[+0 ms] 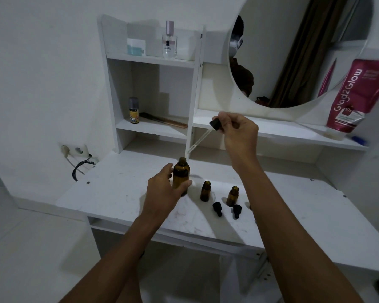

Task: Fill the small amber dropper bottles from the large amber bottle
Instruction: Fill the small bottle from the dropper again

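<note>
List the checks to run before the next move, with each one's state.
1. Grip on large bottle: ok, left hand holds it upright on the table.
2. Its mouth open: ok, no cap on it.
3. Hold on dropper: ok, right hand pinches its black top, glass tip near that mouth.
4. Liquid in dropper: cannot tell.
5. Both small bottles open: ok, upright, their caps lie on the table in front.
6. Their fill level: cannot tell.
</note>
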